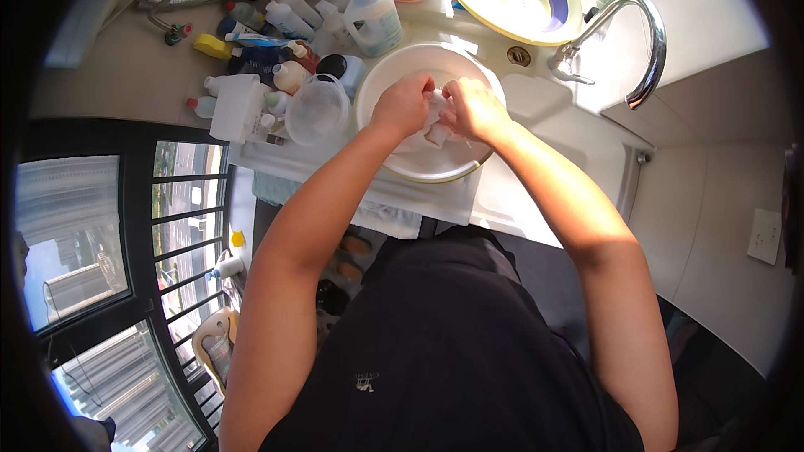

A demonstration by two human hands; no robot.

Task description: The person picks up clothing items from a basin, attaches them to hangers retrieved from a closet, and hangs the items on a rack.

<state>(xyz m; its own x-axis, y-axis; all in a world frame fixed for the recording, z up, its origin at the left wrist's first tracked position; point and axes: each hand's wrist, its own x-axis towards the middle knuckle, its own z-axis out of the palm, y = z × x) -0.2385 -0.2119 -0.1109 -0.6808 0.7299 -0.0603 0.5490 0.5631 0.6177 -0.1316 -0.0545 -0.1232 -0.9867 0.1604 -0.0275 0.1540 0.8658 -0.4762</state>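
Observation:
A round white plastic basin [377,85] stands on the ledge of the sink in front of me. Over it, my left hand [407,102] pinches a white cloth [436,129], which may be a small garment. From the other side my right hand [472,108] grips the same cloth, its fingers bent around the fabric. Part of the cloth hangs down inside the basin between my hands. My fingers hide its upper folds, and bright sunlight washes out some of the detail.
A chrome faucet [650,50] arches over the sink [540,113] at the right. Behind the basin leans a yellow and purple collapsible basin [568,6]. To the left stand a clear plastic tub [317,113], a detergent jug [374,19] and several bottles. A towel [389,216] hangs below the ledge.

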